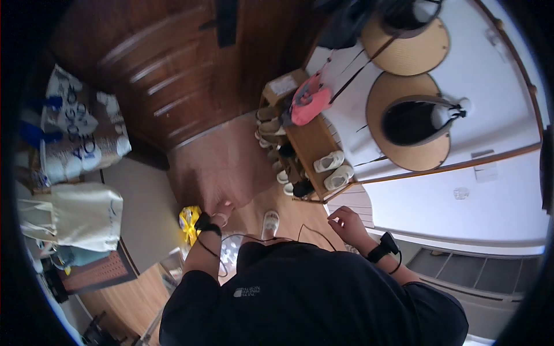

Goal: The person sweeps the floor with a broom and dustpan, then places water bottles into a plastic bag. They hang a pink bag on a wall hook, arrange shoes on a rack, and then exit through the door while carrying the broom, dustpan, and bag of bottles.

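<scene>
My left hand [223, 212] hangs low over the reddish doormat [219, 164], with a black band and cable at its wrist. A yellow bag or wrapper [189, 222] lies just left of that wrist; whether the hand touches it is not visible. My right hand [348, 221] is raised in front of my chest with its fingers curled loosely and nothing visible in them. It also wears a black wrist band. It hovers near the low end of a wooden shoe rack [309, 147]. A white slipper [270, 222] lies on the floor between my hands.
A dark wooden door [173, 69] stands ahead. The rack holds several shoes, a pink cap [309, 101] and a cardboard box [283, 85]. Two straw hats [412, 124] hang on the white wall. At left are a cream tote bag [78, 214] and a printed sack [81, 135].
</scene>
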